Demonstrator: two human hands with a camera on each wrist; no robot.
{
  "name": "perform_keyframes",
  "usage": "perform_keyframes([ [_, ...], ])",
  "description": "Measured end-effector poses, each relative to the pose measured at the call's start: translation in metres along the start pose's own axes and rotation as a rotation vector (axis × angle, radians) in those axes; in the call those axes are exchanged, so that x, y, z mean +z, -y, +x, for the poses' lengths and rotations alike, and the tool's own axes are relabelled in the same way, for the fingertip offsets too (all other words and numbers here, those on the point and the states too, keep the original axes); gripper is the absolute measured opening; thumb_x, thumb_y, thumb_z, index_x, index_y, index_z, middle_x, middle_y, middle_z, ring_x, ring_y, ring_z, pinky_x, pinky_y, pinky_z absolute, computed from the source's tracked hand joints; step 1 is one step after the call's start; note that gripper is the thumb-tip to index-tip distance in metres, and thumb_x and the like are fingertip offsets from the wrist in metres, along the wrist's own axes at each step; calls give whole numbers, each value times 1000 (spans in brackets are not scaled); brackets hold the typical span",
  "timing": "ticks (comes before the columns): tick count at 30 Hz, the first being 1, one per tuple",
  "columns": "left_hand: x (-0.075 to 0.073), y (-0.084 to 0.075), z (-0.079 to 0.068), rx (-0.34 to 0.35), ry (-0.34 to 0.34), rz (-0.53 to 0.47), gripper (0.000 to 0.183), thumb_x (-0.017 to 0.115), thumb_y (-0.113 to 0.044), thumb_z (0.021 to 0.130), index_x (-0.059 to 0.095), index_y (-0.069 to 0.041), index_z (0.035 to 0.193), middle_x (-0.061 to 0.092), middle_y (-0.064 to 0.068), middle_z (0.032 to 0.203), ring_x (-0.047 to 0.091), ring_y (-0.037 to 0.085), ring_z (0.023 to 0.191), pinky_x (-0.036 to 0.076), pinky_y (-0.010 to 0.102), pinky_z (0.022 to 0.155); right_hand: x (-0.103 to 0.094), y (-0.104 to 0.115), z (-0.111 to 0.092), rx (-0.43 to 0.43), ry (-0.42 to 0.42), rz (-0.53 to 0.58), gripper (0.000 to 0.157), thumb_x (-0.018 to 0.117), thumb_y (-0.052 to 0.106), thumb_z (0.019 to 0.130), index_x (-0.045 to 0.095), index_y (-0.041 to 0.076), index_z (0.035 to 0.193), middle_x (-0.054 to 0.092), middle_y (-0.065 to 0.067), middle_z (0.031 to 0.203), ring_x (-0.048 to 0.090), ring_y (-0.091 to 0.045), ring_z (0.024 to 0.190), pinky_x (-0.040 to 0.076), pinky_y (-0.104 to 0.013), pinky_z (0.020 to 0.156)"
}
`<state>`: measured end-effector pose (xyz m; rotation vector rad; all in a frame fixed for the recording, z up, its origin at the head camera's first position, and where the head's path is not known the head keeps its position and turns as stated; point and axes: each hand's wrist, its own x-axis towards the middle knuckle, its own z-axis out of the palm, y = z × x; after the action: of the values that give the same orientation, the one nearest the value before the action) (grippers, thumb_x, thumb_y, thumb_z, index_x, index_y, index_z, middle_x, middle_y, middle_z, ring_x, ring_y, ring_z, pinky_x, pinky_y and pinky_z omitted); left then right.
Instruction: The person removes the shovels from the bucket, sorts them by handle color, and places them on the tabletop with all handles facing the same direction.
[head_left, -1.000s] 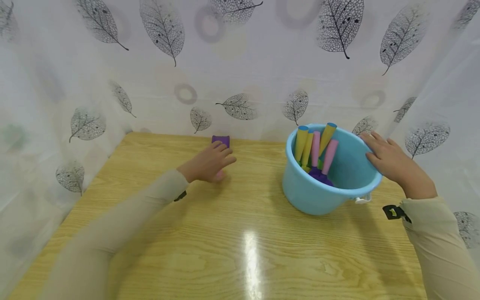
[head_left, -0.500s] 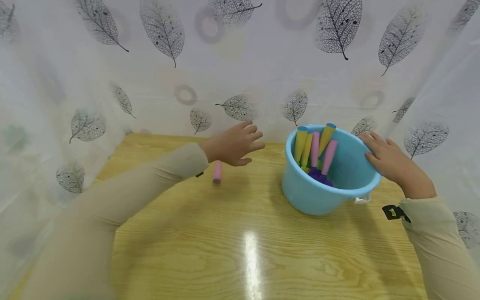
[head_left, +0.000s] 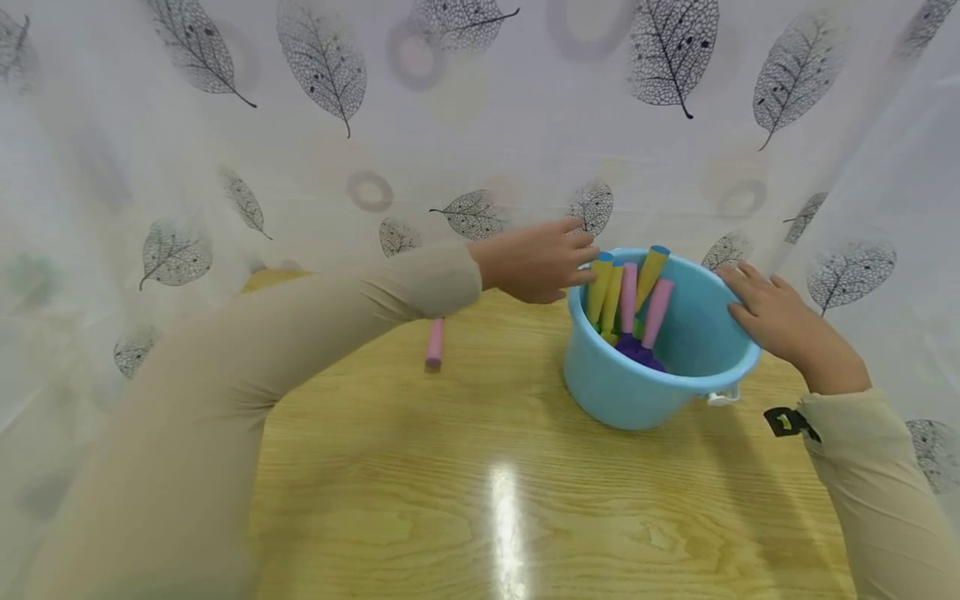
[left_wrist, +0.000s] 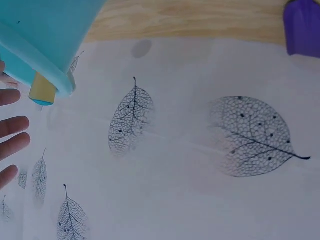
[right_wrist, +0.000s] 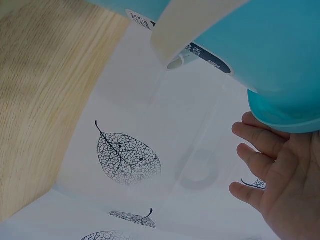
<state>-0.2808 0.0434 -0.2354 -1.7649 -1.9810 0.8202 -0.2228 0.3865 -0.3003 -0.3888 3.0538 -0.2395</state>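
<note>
L fingers (head_left: 582,257) apart, poss. touching yel hndl (head_left: 597,302) | R fingers (head_left: 738,283) spread on bucket (head_left: 632,398) rim | sleeve (head_left: 423,279) overlaps tabletop pink hndl (head_left: 434,346)

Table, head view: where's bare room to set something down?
Free: near middle of the table, in front of the loose pink handle and blue bucket, plus the gap between those two. Crowded: bucket's left inside, packed with yellow handles and pink handles.

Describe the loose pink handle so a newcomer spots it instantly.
On the wooden table, find the light-blue bucket. In the head view, left of it, is the pink handle, its upper end hidden by the left sleeve. Unlike the two pink handles in the bucket, it lies on the table.
</note>
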Motion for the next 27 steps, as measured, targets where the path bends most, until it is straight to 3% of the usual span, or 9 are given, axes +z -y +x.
perform_keyframes([
  [5, -6, 2, 30, 77, 64, 68, 40, 40, -27, 96, 50, -10, 130, 55, 13, 127, 48, 31, 118, 32, 47, 108, -1, 0, 0, 3, 5, 6, 52, 31, 22, 101, 19, 0, 147, 18, -33, 149, 7, -48, 141, 4, -68, 109],
  [11, -7, -4, 61, 151, 78, 140, 37, 37, -23, 97, 51, -10, 129, 54, 12, 129, 48, 28, 118, 35, 43, 103, -2, 1, -1, 1, 3, 4, 51, 31, 21, 100, 20, 0, 146, 19, -33, 149, 7, -49, 141, 5, -68, 108],
  [16, -6, -5, 82, 174, 112, 201, 36, 38, -23, 97, 50, -10, 129, 53, 12, 131, 48, 28, 120, 35, 41, 105, -2, 1, -1, -6, -9, 7, 50, 32, 21, 100, 23, 0, 145, 20, -33, 149, 8, -48, 141, 5, -68, 109],
  [27, 10, -5, 116, 180, 173, 181, 40, 43, -23, 93, 50, -10, 130, 56, 10, 124, 50, 27, 114, 38, 37, 98, -2, -1, -2, -20, -18, 1, 49, 32, 21, 100, 23, 1, 144, 21, -35, 147, 10, -50, 139, 6, -69, 108],
])
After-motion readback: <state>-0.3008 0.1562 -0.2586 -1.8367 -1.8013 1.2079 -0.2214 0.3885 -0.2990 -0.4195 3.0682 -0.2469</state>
